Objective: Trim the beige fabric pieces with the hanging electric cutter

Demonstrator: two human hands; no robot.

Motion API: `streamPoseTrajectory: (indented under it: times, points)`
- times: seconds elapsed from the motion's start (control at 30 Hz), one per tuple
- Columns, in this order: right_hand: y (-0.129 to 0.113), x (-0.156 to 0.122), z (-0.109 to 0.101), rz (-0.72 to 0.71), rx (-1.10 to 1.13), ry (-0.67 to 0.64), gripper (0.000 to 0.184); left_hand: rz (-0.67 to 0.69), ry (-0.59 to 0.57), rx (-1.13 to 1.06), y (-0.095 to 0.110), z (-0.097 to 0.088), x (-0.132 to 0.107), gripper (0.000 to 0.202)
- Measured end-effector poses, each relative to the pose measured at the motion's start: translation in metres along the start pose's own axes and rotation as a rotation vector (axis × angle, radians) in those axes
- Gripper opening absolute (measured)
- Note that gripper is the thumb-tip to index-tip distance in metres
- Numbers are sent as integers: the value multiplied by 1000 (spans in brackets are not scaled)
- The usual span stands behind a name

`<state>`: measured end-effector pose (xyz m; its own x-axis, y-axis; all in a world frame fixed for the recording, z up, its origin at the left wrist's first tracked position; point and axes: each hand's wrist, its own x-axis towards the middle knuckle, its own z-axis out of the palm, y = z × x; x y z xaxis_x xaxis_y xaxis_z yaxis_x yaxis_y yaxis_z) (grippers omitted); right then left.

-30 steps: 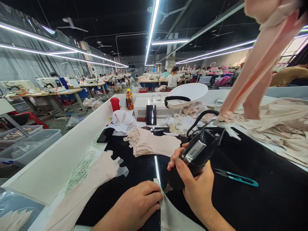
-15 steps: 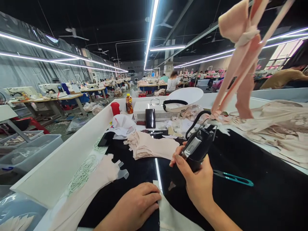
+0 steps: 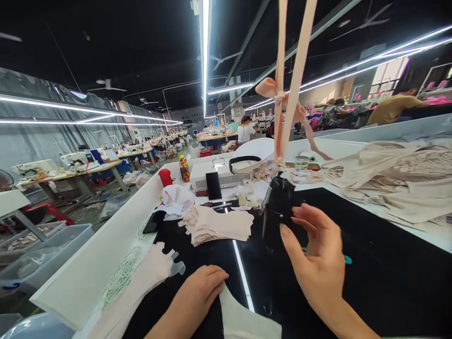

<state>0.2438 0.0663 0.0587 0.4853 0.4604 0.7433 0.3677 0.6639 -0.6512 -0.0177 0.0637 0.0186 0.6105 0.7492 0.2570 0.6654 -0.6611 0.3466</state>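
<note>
My right hand (image 3: 319,254) is raised with thumb and fingers apart, just right of a black hand-held tool (image 3: 277,212). The tool hangs upright by peach cloth strips (image 3: 291,94) over the black tabletop (image 3: 384,263); its outline is a little blurred. My left hand (image 3: 201,294) rests low at the front, fingers together on the upper corner of a pale cut fabric piece (image 3: 245,313). Its thumb is hidden. Behind the right hand, the teal handle end of the thread snips (image 3: 348,259) shows. A stack of pale pink fabric pieces (image 3: 221,223) lies beyond my left hand.
Pale pink fabric (image 3: 141,292) and green cord (image 3: 123,275) lie along the left. At the back are a white box (image 3: 226,176), a phone (image 3: 213,185), a bottle (image 3: 184,168) and a red container (image 3: 165,177). Heaped beige fabric (image 3: 399,174) lies at right. A raised white edge (image 3: 88,268) borders the table.
My right hand has let go of the black tool and opened to its right; the tool now hangs from the strips. The view has turned slightly right. My left hand stays at the fabric.
</note>
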Motion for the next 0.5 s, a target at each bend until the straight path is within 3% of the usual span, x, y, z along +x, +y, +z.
streamPoseTrajectory:
  times: [0.1,0.2,0.27,0.37,0.5]
  points:
    - [-1,-11,-13,-151,-21,-80,23,48,-32,155,0,0,2,36]
    - [-2,-20,-14,-148,5,-390,14,122,3,341,-4,7,3,35]
    - [2,-24,-8,51,39,-603,12,161,40,388,-5,12,3,32]
    - [14,-29,10,527,220,-793,31,267,123,365,1,10,5,32]
    - [21,-48,40,736,436,-1004,67,447,273,170,23,-19,8,26]
